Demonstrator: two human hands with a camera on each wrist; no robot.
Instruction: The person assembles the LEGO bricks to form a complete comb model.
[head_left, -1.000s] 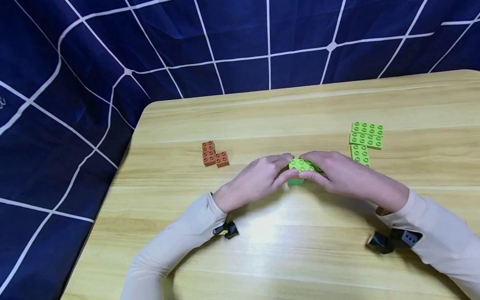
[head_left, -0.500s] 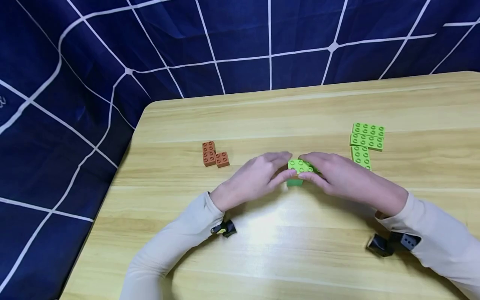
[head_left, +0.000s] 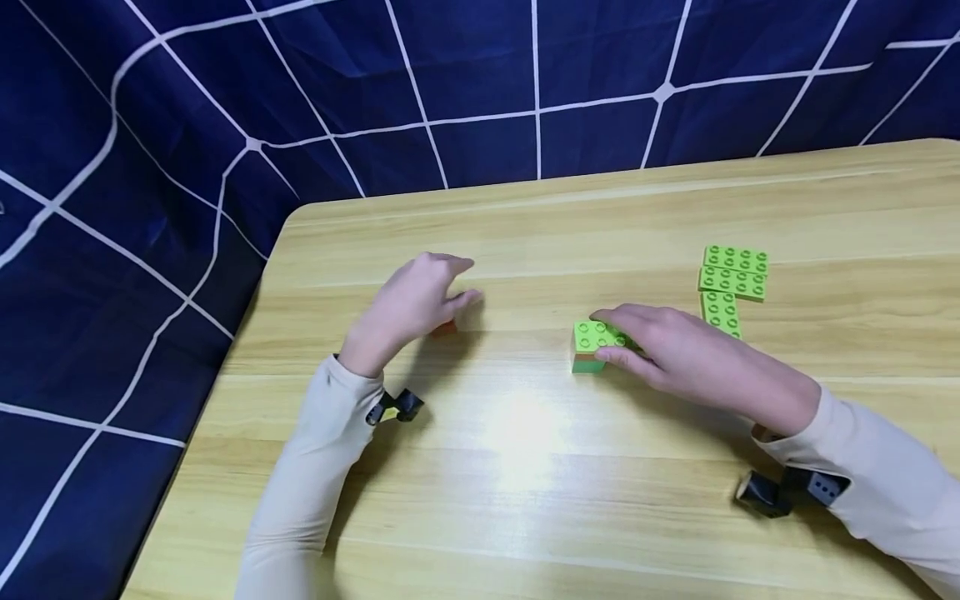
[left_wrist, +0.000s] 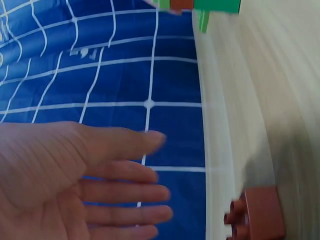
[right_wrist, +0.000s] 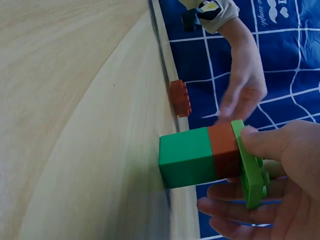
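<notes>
A stack of toy building bricks stands on the table: a dark green block (right_wrist: 186,159) at the bottom, a reddish-brown brick (right_wrist: 223,150) in the middle and a light green studded plate (head_left: 592,335) on top. My right hand (head_left: 667,346) pinches the plate between thumb and fingers. Over on the left, my left hand (head_left: 412,304) hovers above a reddish-brown brick (head_left: 444,328), with nothing in its grasp. Its fingers look extended and apart in the left wrist view, where the brown brick (left_wrist: 265,212) sits below them. Other brown bricks there are hidden behind the hand.
Several light green plates (head_left: 735,271) lie flat on the wooden table (head_left: 525,517), beyond my right hand. Dark blue cloth (head_left: 480,75) with white grid lines hangs along the table's back and left sides.
My left hand has left the brick stack and moved left, now covering most of the brown bricks. The right hand has stayed at the stack.
</notes>
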